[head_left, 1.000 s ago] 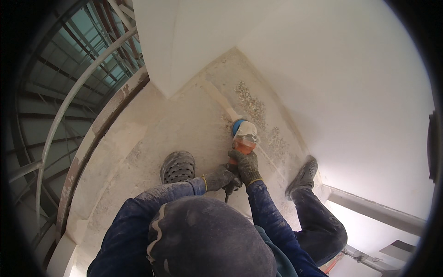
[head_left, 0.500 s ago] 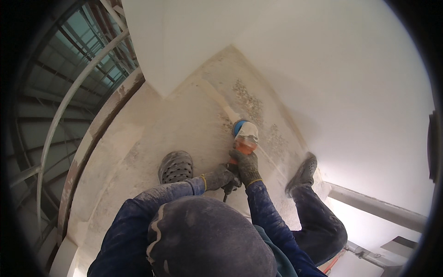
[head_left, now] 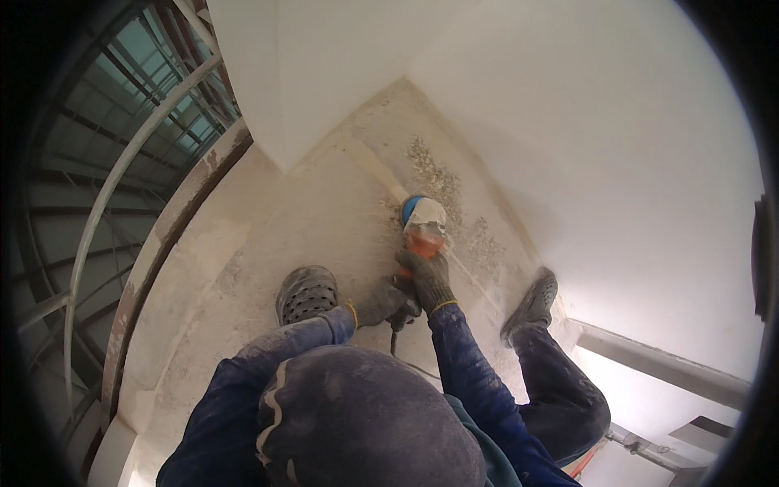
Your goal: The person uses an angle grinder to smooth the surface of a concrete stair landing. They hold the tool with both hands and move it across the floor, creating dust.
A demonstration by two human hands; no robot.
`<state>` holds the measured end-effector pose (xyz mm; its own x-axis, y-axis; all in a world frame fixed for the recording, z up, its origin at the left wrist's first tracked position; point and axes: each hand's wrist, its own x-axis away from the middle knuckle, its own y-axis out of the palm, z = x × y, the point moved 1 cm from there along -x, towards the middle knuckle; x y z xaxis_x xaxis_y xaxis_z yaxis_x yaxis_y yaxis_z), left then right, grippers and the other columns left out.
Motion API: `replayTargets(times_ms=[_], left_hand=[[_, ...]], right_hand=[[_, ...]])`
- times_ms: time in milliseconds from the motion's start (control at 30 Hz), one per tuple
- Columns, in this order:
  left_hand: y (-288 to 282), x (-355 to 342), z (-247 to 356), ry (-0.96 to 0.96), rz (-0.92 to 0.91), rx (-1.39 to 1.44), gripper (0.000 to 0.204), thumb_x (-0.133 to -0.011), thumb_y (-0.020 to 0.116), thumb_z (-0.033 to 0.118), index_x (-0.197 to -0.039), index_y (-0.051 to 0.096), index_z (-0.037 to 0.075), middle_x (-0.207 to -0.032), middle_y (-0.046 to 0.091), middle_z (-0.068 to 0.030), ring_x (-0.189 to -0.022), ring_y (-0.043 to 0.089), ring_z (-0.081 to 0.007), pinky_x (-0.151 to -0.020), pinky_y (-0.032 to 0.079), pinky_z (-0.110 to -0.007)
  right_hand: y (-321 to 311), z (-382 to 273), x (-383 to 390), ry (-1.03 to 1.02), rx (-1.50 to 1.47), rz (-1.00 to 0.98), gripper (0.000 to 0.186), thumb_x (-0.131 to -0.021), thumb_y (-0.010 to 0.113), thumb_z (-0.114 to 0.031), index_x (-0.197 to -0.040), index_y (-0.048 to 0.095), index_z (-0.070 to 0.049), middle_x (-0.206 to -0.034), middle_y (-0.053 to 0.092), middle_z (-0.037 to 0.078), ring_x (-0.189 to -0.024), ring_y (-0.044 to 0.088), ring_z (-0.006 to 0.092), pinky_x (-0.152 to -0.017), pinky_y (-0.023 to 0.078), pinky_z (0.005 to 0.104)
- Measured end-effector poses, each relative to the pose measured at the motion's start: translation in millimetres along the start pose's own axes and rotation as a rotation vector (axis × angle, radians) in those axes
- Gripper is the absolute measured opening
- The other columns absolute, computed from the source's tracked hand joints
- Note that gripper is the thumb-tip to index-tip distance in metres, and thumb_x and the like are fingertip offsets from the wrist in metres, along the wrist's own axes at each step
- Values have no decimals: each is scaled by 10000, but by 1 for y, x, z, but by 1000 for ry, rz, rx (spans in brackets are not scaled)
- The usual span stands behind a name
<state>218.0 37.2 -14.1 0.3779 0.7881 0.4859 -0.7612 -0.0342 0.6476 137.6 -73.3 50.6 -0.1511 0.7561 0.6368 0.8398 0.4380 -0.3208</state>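
My right hand [head_left: 426,276], in a dusty dark glove with a yellow cuff, is closed round the orange body of a power grinder [head_left: 424,239]. Just behind it, lower and to the left, my left hand [head_left: 377,304], gloved alike, grips the tool's dark rear handle, from which a cable trails down. The tool's blue disc [head_left: 411,208], partly under a pale, scuffed cover, rests on the dusty cream floor [head_left: 308,211], at the end of a light strip and beside a patch of speckled debris [head_left: 434,174]. Fine dust blurs the floor left of the disc.
White walls [head_left: 584,162] meet in a corner ahead. A curved ledge [head_left: 182,211] and pale railing [head_left: 138,138] border a drop to steelwork on the left. Grey shoes [head_left: 304,288] flank the tool. A dark rounded, dusty shape [head_left: 365,414] fills the bottom middle. An opening lies lower right.
Both hands and the grinder have shifted slightly up and left along the floor over the last half second. More of the cable now shows below the handle.
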Motion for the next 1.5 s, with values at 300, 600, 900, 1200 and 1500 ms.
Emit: replayTargets(times_ms=[300,600,900,1200,1500], left_hand=[[-13,0,7,77,43,106,201,-907,748,104,-1066,665,14,-851,723,-134,-648,725,-229,-487,582,-363],[-13,2,10,113,56,101,246,-855,765,77,-1066,662,3,-855,728,-136,-667,739,-236,-502,602,-370],[-5,1,5,-7,33,123,234,-866,759,76,-1075,663,29,-884,731,-117,-720,754,-245,-521,605,-362],[-9,7,14,98,52,212,225,-915,751,127,-1096,678,15,-881,737,-113,-681,725,-207,-564,601,-330],[-15,12,15,62,72,48,237,-941,726,166,-1113,674,12,-901,739,-112,-677,732,-198,-523,595,-338]], right_hand=[[18,-23,-9,30,49,-78,502,-804,850,-235,-1212,659,-12,-966,701,86,-761,691,201,-671,595,360],[19,-22,-14,61,27,-79,516,-770,860,-227,-1181,660,13,-967,711,119,-754,712,235,-686,604,377],[11,-14,-4,56,-33,21,460,-768,851,-187,-1146,675,8,-908,707,120,-723,708,246,-637,587,381],[20,-26,-5,90,-86,-47,474,-768,855,-195,-1153,662,5,-919,704,136,-694,706,252,-596,607,396],[25,-26,-6,78,-81,-52,476,-778,849,-170,-1188,661,-16,-975,709,147,-729,718,260,-600,620,401]])
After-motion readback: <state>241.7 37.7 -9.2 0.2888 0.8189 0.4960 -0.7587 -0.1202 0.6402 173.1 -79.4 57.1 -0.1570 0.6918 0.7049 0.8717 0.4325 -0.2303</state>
